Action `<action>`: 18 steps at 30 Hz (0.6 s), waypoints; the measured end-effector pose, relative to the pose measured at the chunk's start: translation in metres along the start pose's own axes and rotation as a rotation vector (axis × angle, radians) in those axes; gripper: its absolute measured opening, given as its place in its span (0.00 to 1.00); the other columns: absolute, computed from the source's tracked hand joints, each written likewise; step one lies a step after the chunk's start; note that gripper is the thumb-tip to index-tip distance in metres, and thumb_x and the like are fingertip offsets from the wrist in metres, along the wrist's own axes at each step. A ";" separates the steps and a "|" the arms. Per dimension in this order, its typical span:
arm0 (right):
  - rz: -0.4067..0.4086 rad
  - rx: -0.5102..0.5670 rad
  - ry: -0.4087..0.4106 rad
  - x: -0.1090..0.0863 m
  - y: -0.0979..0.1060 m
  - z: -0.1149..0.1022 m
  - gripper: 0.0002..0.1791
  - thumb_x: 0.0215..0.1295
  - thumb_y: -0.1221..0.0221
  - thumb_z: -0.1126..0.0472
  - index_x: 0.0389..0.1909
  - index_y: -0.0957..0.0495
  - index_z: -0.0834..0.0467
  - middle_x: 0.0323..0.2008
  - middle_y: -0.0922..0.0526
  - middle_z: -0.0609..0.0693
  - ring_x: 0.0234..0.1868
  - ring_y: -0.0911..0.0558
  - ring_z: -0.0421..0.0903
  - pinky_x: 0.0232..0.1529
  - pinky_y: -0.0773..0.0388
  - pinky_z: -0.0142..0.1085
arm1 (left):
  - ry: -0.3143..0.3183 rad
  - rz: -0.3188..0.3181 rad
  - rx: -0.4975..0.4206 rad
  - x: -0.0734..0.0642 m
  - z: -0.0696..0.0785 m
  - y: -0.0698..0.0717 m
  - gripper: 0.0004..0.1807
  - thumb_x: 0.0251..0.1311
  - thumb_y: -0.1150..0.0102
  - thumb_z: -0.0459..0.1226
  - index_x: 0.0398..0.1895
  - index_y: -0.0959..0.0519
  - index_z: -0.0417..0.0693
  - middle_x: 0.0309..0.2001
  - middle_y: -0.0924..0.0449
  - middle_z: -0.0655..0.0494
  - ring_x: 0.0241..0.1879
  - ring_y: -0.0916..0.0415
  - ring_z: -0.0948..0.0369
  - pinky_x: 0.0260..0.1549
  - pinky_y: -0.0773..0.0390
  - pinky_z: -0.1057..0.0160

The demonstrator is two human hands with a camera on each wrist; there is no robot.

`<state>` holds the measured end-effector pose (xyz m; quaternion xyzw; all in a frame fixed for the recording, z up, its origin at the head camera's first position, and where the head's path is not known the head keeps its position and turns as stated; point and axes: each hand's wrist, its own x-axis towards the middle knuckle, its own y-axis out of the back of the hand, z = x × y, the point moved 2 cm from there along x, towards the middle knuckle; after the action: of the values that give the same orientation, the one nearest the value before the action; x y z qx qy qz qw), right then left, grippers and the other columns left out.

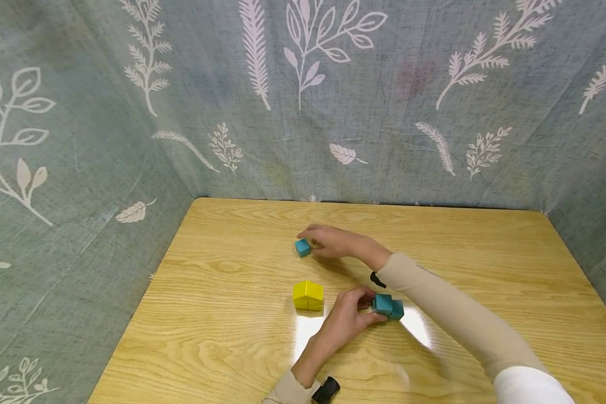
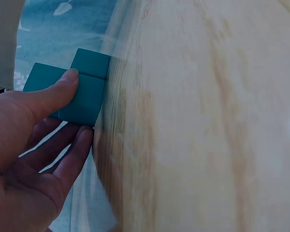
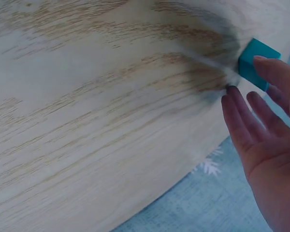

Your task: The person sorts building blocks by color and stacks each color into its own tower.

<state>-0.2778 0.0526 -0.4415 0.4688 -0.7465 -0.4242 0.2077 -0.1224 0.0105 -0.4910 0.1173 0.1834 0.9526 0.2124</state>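
Note:
Toward the back of the table my right hand [image 1: 333, 241] pinches a small teal cube [image 1: 303, 247] between thumb and index finger. In the right wrist view the thumb lies on that cube [image 3: 257, 63], while the other fingers extend away from it. Nearer the front, my left hand [image 1: 350, 314] grips a group of teal blocks [image 1: 382, 303] standing together on the table. The left wrist view shows the thumb across the teal blocks [image 2: 84, 99], set side by side and stepped, with the fingers at their near side. Part of the group is hidden by the hand.
A yellow house-shaped block pair [image 1: 308, 295] with a peaked top stands left of my left hand. The wooden table [image 1: 222, 314] ends at a patterned grey-green cloth [image 1: 283, 163] behind and at the sides. My right arm reaches over the teal group's far side.

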 end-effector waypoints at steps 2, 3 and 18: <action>-0.001 -0.006 0.003 0.001 -0.001 -0.001 0.25 0.75 0.44 0.72 0.70 0.33 0.69 0.64 0.28 0.65 0.53 0.23 0.57 0.53 0.23 0.42 | 0.006 0.000 -0.006 0.000 0.000 0.000 0.14 0.60 0.26 0.34 0.46 0.17 0.41 0.44 0.13 0.53 0.45 0.17 0.67 0.49 0.17 0.70; 0.000 -0.002 0.000 0.001 -0.001 -0.001 0.24 0.75 0.44 0.72 0.70 0.32 0.69 0.64 0.27 0.65 0.53 0.23 0.56 0.53 0.23 0.42 | 0.007 0.000 -0.007 0.000 0.000 0.000 0.13 0.60 0.26 0.34 0.46 0.17 0.41 0.44 0.13 0.53 0.45 0.17 0.67 0.49 0.17 0.70; 0.064 0.095 -0.040 -0.006 0.003 0.005 0.12 0.69 0.35 0.67 0.50 0.23 0.62 0.48 0.21 0.55 0.48 0.20 0.48 0.52 0.20 0.36 | 0.025 0.008 -0.037 0.001 -0.001 -0.002 0.13 0.58 0.24 0.33 0.44 0.17 0.42 0.43 0.13 0.53 0.45 0.16 0.66 0.48 0.17 0.70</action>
<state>-0.2800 0.0609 -0.4416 0.4455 -0.7844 -0.3907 0.1837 -0.1232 0.0121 -0.4924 0.1021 0.1679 0.9581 0.2086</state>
